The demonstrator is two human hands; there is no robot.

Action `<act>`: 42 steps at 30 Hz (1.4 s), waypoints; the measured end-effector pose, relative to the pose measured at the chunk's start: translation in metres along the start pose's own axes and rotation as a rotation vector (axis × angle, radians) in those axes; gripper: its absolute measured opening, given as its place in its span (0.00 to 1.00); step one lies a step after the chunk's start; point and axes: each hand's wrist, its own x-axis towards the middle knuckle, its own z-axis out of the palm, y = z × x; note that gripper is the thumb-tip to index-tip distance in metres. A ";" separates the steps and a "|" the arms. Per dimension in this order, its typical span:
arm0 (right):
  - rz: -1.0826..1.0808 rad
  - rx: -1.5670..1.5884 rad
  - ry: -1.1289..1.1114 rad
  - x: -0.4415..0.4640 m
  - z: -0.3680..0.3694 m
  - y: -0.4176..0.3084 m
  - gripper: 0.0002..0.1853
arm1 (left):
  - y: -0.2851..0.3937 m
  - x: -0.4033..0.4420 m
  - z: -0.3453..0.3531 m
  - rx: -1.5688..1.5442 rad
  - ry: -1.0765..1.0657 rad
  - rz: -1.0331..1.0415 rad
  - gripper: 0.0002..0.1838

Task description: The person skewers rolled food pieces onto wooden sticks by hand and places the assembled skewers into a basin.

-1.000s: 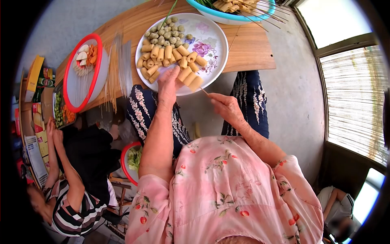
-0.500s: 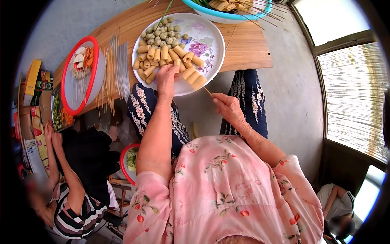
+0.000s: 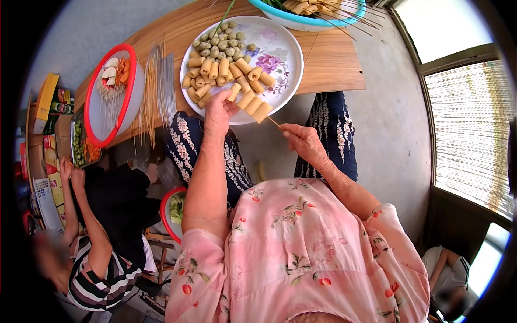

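My right hand (image 3: 305,141) grips the bare end of a thin wooden skewer (image 3: 275,123). Three tan tube-shaped rolls (image 3: 253,106) are threaded on it, over the near rim of a white flowered plate (image 3: 288,81). Between the fingertips of my left hand (image 3: 219,111) is one loose tan roll (image 3: 233,92), just left of the threaded ones. More tan rolls (image 3: 214,69) lie heaped on the plate, with greenish speckled balls (image 3: 218,46) behind them.
Loose skewers (image 3: 147,102) lie left of the plate, beside a red-rimmed basket (image 3: 131,98). A blue-rimmed bowl (image 3: 301,20) of filled skewers stands behind. A co-worker in a striped top (image 3: 102,280) sits at left, near a tray of cut vegetables (image 3: 78,145). Another person (image 3: 448,269) is at lower right.
My left hand has picked a roll from the pile and moved it slightly toward the skewer. My right hand still holds the skewer with three rolls.
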 end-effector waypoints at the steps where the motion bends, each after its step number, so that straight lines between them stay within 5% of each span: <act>1: 0.000 -0.002 -0.001 0.000 0.000 0.000 0.12 | 0.000 0.000 0.000 -0.001 -0.002 -0.002 0.17; 28: -0.026 -0.002 0.049 0.003 0.004 -0.003 0.11 | 0.009 -0.013 0.003 0.142 -0.229 -0.019 0.18; 42: -0.085 -0.054 0.068 0.002 0.014 -0.001 0.11 | 0.006 -0.022 0.012 0.132 -0.180 0.040 0.21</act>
